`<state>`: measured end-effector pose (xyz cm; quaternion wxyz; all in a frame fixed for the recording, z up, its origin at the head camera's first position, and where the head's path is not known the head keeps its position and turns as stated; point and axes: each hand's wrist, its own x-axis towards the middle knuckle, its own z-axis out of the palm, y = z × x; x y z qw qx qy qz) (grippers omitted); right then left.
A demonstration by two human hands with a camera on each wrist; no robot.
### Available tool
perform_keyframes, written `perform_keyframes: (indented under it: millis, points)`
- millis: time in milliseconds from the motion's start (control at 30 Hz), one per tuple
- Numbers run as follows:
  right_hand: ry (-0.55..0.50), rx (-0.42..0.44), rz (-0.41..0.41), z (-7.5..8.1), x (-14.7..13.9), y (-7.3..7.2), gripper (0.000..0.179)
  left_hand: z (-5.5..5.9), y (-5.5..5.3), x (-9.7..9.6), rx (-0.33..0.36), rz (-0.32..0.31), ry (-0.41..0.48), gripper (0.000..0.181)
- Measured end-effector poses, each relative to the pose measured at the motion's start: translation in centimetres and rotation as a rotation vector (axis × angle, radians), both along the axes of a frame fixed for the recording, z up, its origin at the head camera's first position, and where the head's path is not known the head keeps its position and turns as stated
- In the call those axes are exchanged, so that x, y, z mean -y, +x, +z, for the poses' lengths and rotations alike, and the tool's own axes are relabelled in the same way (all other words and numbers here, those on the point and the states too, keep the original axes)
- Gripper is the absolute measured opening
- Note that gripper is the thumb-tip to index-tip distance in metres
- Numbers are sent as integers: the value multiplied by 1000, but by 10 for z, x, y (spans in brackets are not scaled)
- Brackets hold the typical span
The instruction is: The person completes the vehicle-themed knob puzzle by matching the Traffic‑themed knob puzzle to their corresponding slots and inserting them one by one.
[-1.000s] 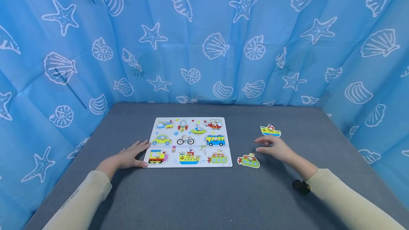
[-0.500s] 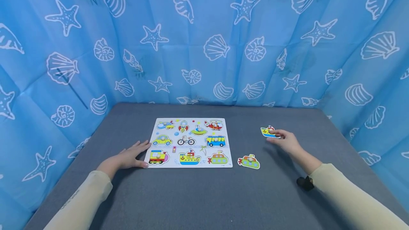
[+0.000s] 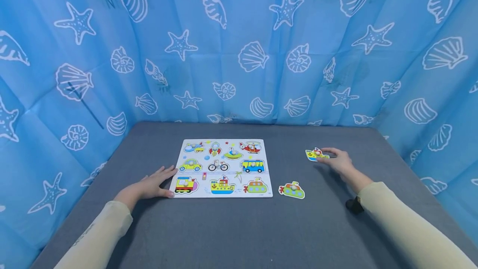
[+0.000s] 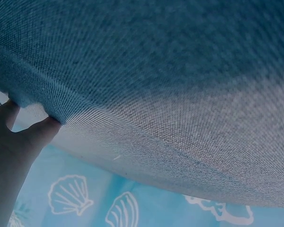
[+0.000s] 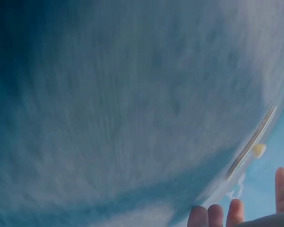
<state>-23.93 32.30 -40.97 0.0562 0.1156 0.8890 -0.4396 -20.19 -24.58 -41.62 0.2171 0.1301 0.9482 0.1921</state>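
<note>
A white knobbed puzzle board with colourful vehicles lies on the table. My left hand rests at its left edge, thumb near the front corner, fingers extended. A boat puzzle piece lies to the right of the board. Around its right side my right hand is held, index finger and thumb apart; in the right wrist view, its fingertips are clear of the pale knob. Nearer me lies a green submarine puzzle piece. The board's boat and submarine places show pictures without knobs.
Grey cloth covers the table. A blue curtain printed with shells and starfish stands along its back and sides. A small black object shows beneath the right cuff.
My right hand has moved right and away from me to the boat piece. Its finger and thumb are spread about the knob. The left hand, the board and both loose pieces stay put.
</note>
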Motion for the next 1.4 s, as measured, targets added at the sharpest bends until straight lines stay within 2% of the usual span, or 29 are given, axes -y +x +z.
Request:
perform_keyframes:
  millis: [100, 300, 433, 633, 1000, 1200, 1400]
  points:
    - [13, 29, 20, 0, -6, -7, 60, 0, 0, 0, 0, 3, 0, 99]
    - [-81, 153, 91, 0, -18, -24, 65, -1, 2, 2, 1, 3, 6, 99]
    - [-73, 203, 137, -1, -23, -34, 66, -2, 3, 3, 2, 3, 9, 99]
    - [-53, 206, 155, -2, -22, -44, 62, -2, 2, 4, -2, 7, 17, 99]
    - [-49, 231, 97, -9, -22, -56, 61, -3, 2, 7, -5, 5, 21, 100]
    - [-70, 197, 78, -11, -17, -60, 48, -6, 3, 10, -10, 11, 16, 101]
    - [-65, 183, 49, -15, -17, -64, 25, -6, 3, 11, -11, 13, 14, 100]
